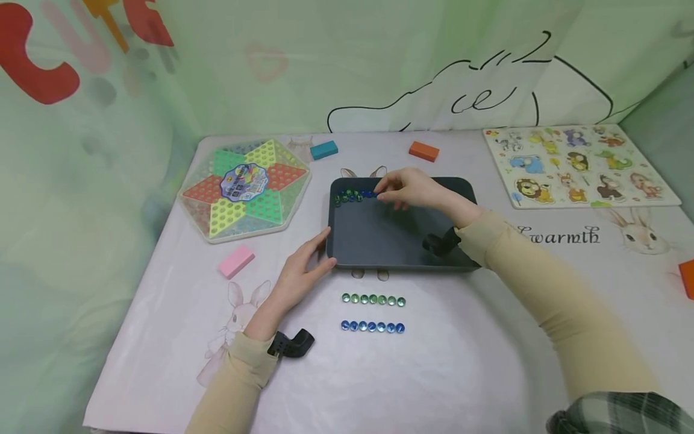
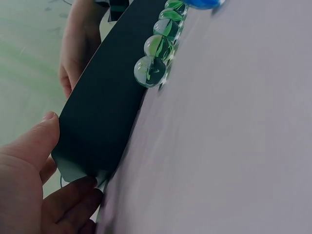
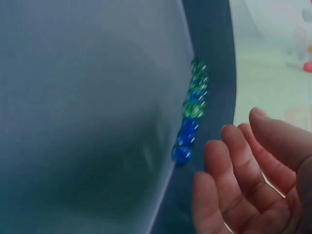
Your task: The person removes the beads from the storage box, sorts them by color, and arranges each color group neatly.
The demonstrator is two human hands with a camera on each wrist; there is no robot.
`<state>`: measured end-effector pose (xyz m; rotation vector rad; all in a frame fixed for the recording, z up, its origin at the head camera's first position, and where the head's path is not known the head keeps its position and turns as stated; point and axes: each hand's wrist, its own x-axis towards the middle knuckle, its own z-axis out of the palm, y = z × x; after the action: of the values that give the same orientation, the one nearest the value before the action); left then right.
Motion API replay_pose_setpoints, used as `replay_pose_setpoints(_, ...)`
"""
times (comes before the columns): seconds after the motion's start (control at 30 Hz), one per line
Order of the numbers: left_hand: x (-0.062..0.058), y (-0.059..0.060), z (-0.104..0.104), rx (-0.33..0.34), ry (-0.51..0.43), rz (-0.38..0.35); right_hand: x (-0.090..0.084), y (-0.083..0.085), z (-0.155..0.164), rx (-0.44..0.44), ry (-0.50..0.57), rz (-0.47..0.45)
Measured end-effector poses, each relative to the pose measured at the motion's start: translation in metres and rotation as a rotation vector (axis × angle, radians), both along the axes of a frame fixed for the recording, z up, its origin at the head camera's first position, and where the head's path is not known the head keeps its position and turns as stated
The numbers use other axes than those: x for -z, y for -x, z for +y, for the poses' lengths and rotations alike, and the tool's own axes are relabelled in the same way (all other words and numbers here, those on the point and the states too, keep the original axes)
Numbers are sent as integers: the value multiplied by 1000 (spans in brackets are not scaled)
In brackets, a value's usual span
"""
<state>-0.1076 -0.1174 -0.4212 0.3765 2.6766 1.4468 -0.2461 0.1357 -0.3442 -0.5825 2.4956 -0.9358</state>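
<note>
A dark grey tray [image 1: 396,235] sits on the table. Along its back-left inner edge lies a cluster of green and blue glass marbles [image 1: 349,196]; the right wrist view shows these marbles [image 3: 192,109] lined up against the tray wall. My right hand [image 1: 409,188] hovers over the tray's back part, fingertips beside the blue marbles, fingers loosely bent with nothing visible between them. My left hand [image 1: 300,268] touches the tray's front-left corner, thumb and fingers spread. Before the tray lie a row of green marbles [image 1: 373,299] and a row of blue marbles [image 1: 372,327].
A hexagonal Chinese checkers board [image 1: 273,208] lies left of the tray. An animal puzzle board [image 1: 585,166] is at the back right. Coloured blocks lie around: blue block [image 1: 324,150], orange block [image 1: 424,151], pink block [image 1: 236,261]. Another orange block [image 1: 687,278] is at the right edge.
</note>
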Motion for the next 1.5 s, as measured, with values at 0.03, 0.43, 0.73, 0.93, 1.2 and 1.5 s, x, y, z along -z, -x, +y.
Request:
replay_pose_setpoints(0.03, 0, 0, 0, 1, 1, 0, 2, 2, 0, 6, -2, 6)
replay_pose_setpoints(0.43, 0, 0, 1, -4, -4, 3, 22, 11, -6, 23, -118, 104)
replay_pose_setpoints(0.73, -1, 0, 2, -5, 0, 0, 25, 8, -7, 73, -142, 144)
replay_pose_setpoints(0.93, -1, 0, 1, -4, -5, 5, 26, 6, -13, 104, -180, 171)
replay_pose_setpoints(1.2, 2, -1, 3, -2, -4, 14, 27, 2, -9, 102, -212, 189)
replay_pose_setpoints(1.5, 1, 0, 1, -7, 3, 19, 6, -17, 3, 51, -169, 171)
